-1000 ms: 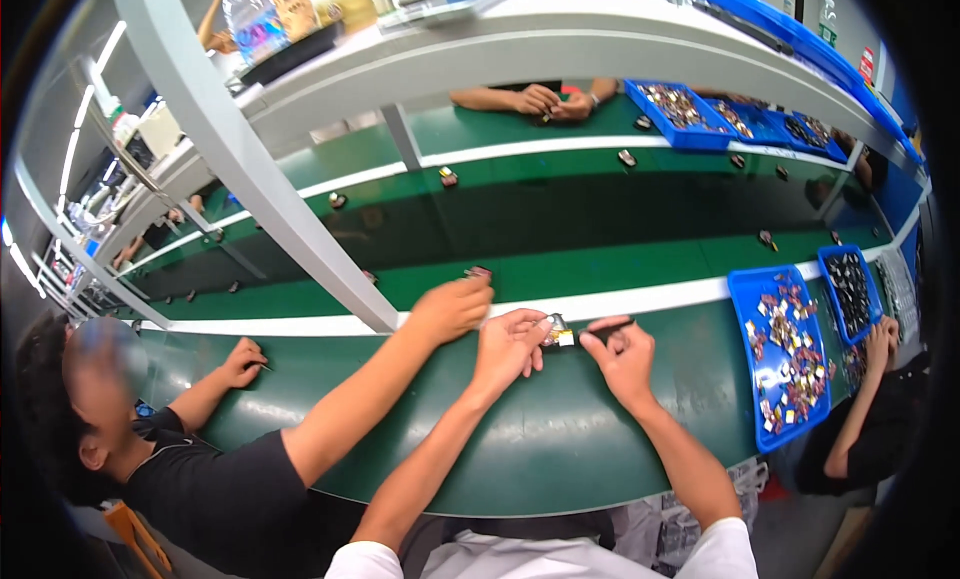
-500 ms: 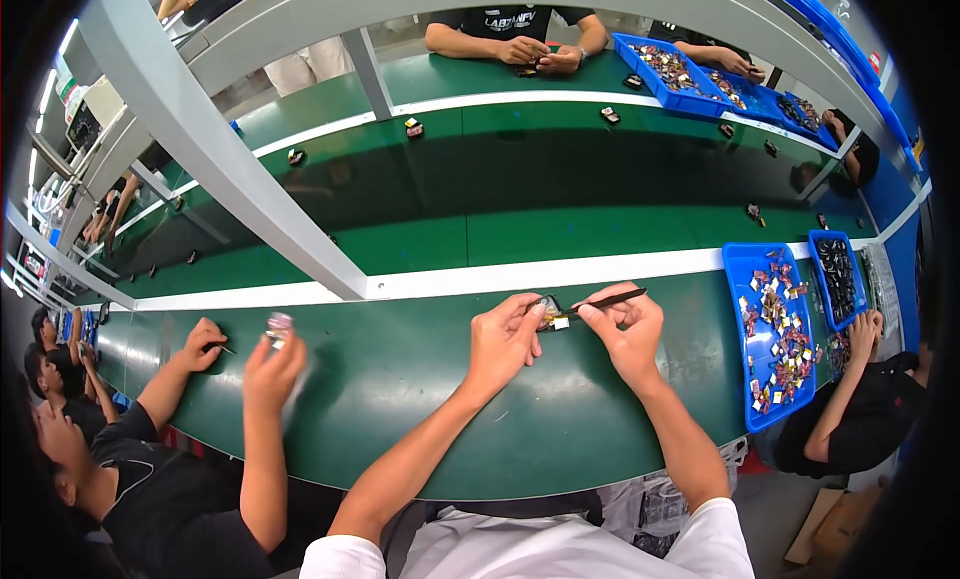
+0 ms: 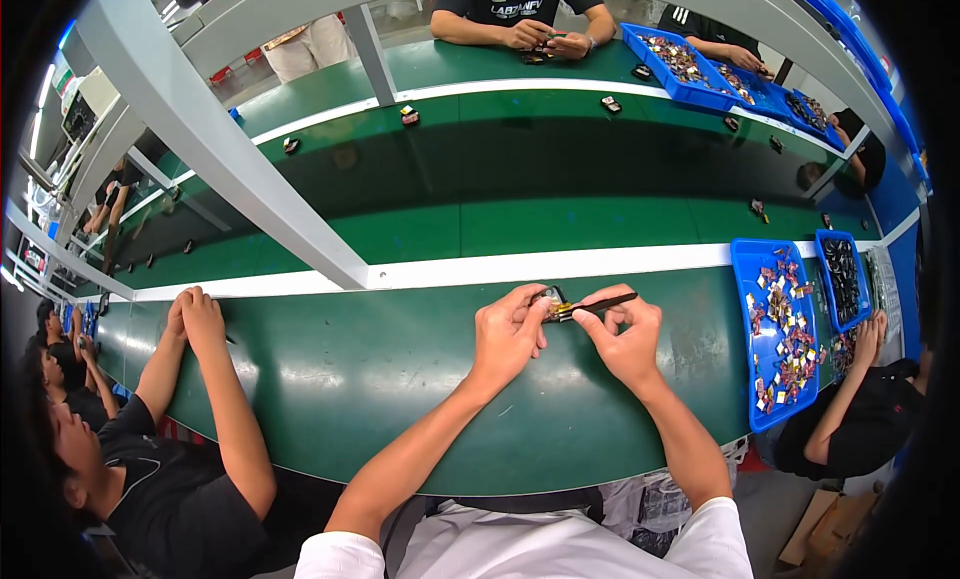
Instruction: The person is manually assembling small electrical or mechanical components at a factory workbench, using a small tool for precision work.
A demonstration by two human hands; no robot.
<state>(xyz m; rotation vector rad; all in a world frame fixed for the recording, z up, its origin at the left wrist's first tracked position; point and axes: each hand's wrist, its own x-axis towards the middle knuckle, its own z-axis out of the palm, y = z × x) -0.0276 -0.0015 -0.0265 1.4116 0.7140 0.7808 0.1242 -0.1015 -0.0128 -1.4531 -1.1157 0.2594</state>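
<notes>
My left hand (image 3: pixel 508 337) is closed on a small black-cased electronic piece (image 3: pixel 549 297) with yellow and white parts, raised above the green bench. My right hand (image 3: pixel 625 341) pinches black tweezers (image 3: pixel 605 304) like a pen. Their tip meets the yellow part of the piece, near my left thumb. The finer parts inside the casing are too small to make out. To the right of my right hand lies a blue tray (image 3: pixel 741 329) with many small red, yellow and white components.
A smaller blue tray (image 3: pixel 838 274) of black parts stands farther right. Beyond a white rail (image 3: pixel 450 261) runs a green conveyor (image 3: pixel 400 229) with scattered pieces. A grey post (image 3: pixel 270 174) slants across at left. Co-workers sit at left (image 3: pixel 195 319), right (image 3: pixel 868 344) and opposite (image 3: pixel 545 41).
The tweezers' tip has dipped slightly toward the yellow part. The co-worker at left has brought both hands together; the pale piece they had raised no longer shows. My view has shifted a little.
</notes>
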